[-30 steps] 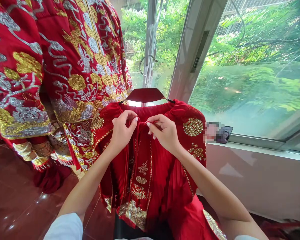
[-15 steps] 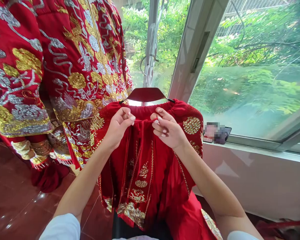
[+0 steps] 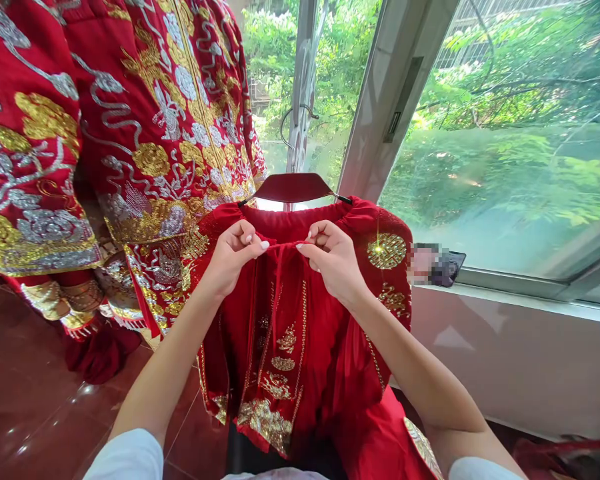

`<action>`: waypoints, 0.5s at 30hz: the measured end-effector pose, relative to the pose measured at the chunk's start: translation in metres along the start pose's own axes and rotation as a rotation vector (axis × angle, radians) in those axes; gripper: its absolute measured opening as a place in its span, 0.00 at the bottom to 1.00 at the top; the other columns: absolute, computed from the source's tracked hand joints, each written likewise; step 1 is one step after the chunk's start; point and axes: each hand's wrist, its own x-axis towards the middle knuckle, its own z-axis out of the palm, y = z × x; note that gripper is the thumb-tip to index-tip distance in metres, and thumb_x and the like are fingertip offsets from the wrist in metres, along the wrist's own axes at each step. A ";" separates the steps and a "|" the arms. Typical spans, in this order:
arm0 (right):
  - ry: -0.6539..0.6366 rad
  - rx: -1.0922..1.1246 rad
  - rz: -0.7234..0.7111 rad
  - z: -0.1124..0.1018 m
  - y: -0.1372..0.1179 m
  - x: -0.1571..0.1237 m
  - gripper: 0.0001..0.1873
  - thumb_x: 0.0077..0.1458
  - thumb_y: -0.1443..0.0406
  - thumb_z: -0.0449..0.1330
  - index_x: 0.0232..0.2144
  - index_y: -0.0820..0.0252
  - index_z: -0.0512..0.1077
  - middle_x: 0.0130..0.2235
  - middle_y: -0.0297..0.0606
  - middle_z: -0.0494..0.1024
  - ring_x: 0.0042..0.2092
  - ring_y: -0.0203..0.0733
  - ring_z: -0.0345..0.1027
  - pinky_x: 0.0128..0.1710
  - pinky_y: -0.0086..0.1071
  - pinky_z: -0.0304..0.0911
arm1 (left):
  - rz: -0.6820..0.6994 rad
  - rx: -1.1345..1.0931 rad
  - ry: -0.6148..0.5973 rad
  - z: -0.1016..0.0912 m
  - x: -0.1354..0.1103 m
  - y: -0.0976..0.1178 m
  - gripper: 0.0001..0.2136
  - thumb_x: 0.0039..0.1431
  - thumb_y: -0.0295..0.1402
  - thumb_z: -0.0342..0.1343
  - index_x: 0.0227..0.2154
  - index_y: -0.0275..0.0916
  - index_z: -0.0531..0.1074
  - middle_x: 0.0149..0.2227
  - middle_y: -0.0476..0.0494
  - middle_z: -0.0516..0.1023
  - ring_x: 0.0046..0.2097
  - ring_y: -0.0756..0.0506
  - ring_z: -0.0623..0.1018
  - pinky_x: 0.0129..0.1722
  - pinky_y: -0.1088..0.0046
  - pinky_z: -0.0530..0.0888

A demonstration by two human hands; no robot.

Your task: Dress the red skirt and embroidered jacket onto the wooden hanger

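Note:
A red skirt with gold embroidery hangs from a dark red hanger in front of me. My left hand pinches the front edge of its waistband on the left. My right hand pinches the same edge just to the right, fingertips almost meeting the left hand's. The waistband cloth is stretched taut between the two hands. Both forearms reach up from the bottom of the view.
A heavily embroidered red, gold and silver jacket hangs at the left, touching the skirt. A window frame and white sill stand behind, with a dark phone-like object on the sill. Red tiled floor lies below.
Both hands have shifted slightly along the waistband and drawn closer together, pulling the edge taut. The view has barely moved.

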 end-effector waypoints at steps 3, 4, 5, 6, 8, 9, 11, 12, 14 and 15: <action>0.000 -0.054 -0.025 -0.001 0.005 0.002 0.09 0.47 0.68 0.59 0.28 0.57 0.60 0.21 0.24 0.61 0.20 0.26 0.49 0.19 0.24 0.49 | 0.044 0.103 0.016 0.002 -0.002 -0.003 0.17 0.46 0.34 0.63 0.21 0.40 0.55 0.20 0.57 0.60 0.24 0.55 0.60 0.27 0.78 0.63; 0.004 -0.145 -0.090 0.000 0.008 0.001 0.08 0.47 0.69 0.59 0.29 0.57 0.61 0.21 0.24 0.61 0.20 0.27 0.50 0.20 0.24 0.50 | 0.058 0.178 0.012 0.004 -0.002 -0.003 0.17 0.47 0.34 0.63 0.22 0.40 0.56 0.21 0.57 0.60 0.24 0.55 0.60 0.26 0.77 0.61; 0.011 -0.260 -0.173 0.000 0.011 0.001 0.07 0.47 0.70 0.58 0.28 0.57 0.63 0.21 0.24 0.62 0.20 0.27 0.51 0.20 0.24 0.50 | 0.066 0.275 -0.003 0.006 -0.003 -0.003 0.15 0.47 0.34 0.63 0.23 0.40 0.59 0.21 0.56 0.61 0.24 0.55 0.60 0.25 0.77 0.60; 0.026 -0.382 -0.265 -0.001 0.015 0.001 0.06 0.47 0.71 0.58 0.28 0.57 0.64 0.21 0.25 0.63 0.20 0.28 0.53 0.21 0.25 0.51 | 0.073 0.374 -0.022 0.007 -0.003 -0.003 0.13 0.47 0.35 0.63 0.24 0.40 0.62 0.22 0.56 0.63 0.24 0.54 0.61 0.25 0.76 0.59; 0.065 -0.571 -0.430 -0.002 0.020 0.000 0.05 0.47 0.72 0.57 0.28 0.57 0.66 0.21 0.25 0.65 0.20 0.28 0.56 0.22 0.25 0.52 | 0.070 0.487 -0.055 0.009 -0.002 -0.001 0.10 0.49 0.35 0.63 0.28 0.40 0.66 0.22 0.55 0.64 0.24 0.54 0.62 0.24 0.76 0.58; 0.063 -0.621 -0.495 -0.004 0.021 -0.001 0.05 0.48 0.72 0.57 0.28 0.57 0.67 0.21 0.26 0.66 0.21 0.28 0.57 0.23 0.25 0.53 | 0.061 0.474 -0.057 0.008 -0.002 0.001 0.10 0.49 0.35 0.62 0.29 0.40 0.66 0.22 0.55 0.65 0.24 0.54 0.62 0.25 0.76 0.58; -0.004 -0.638 -0.582 -0.010 0.020 -0.001 0.05 0.50 0.72 0.57 0.30 0.58 0.68 0.21 0.26 0.67 0.21 0.29 0.58 0.24 0.25 0.55 | 0.024 0.335 -0.039 0.006 0.000 0.003 0.11 0.49 0.35 0.63 0.29 0.40 0.65 0.22 0.56 0.64 0.24 0.54 0.63 0.26 0.76 0.61; -0.058 -0.619 -0.595 -0.013 0.017 -0.002 0.05 0.51 0.72 0.57 0.31 0.58 0.70 0.21 0.27 0.68 0.21 0.29 0.58 0.24 0.25 0.56 | 0.000 0.248 -0.026 0.004 0.001 0.003 0.13 0.48 0.36 0.63 0.28 0.41 0.63 0.21 0.56 0.63 0.24 0.54 0.62 0.27 0.76 0.62; -0.154 -0.542 -0.544 -0.018 0.011 -0.002 0.06 0.53 0.70 0.57 0.35 0.59 0.71 0.21 0.27 0.68 0.22 0.30 0.58 0.24 0.26 0.56 | -0.032 0.109 0.010 0.002 0.002 0.002 0.16 0.44 0.36 0.65 0.28 0.41 0.61 0.21 0.57 0.62 0.24 0.54 0.62 0.28 0.77 0.63; -0.180 -0.492 -0.485 -0.020 0.008 -0.002 0.06 0.54 0.69 0.57 0.36 0.59 0.71 0.21 0.27 0.67 0.22 0.30 0.57 0.24 0.26 0.56 | -0.033 0.064 0.032 0.001 0.002 0.001 0.17 0.43 0.36 0.65 0.27 0.42 0.60 0.21 0.57 0.61 0.24 0.54 0.61 0.27 0.77 0.63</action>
